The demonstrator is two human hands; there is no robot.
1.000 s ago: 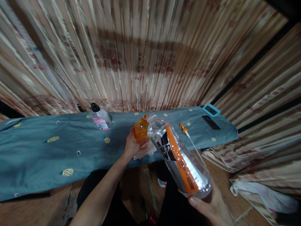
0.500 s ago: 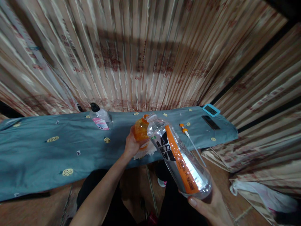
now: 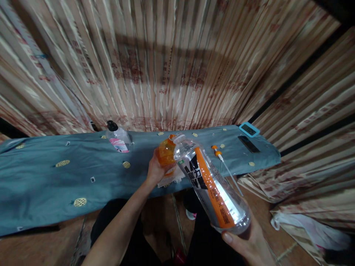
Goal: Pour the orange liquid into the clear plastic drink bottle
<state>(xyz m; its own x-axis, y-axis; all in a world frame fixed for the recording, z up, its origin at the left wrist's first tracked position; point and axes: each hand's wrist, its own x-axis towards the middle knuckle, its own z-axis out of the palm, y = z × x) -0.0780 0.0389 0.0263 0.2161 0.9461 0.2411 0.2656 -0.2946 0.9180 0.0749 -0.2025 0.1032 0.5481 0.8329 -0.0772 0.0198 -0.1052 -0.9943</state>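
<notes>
Clear plastic bottle (image 3: 212,184), large, tilted at frame centre-right, mouth meeting small orange bottle (image 3: 166,152) at centre. Our right hand (image 3: 251,245) cups its base, grip clamped; our left hand (image 3: 155,170) wraps orange bottle over blue-clothed table (image 3: 55,177). We judge big bottle light, thin-walled, slick, dents easily; best held at base and label band.

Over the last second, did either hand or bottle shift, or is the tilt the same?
Nothing visibly changed. The right hand still holds the large clear plastic bottle with the orange label tilted, its mouth at the small orange bottle gripped by the left hand over the blue-green cloth.
</notes>
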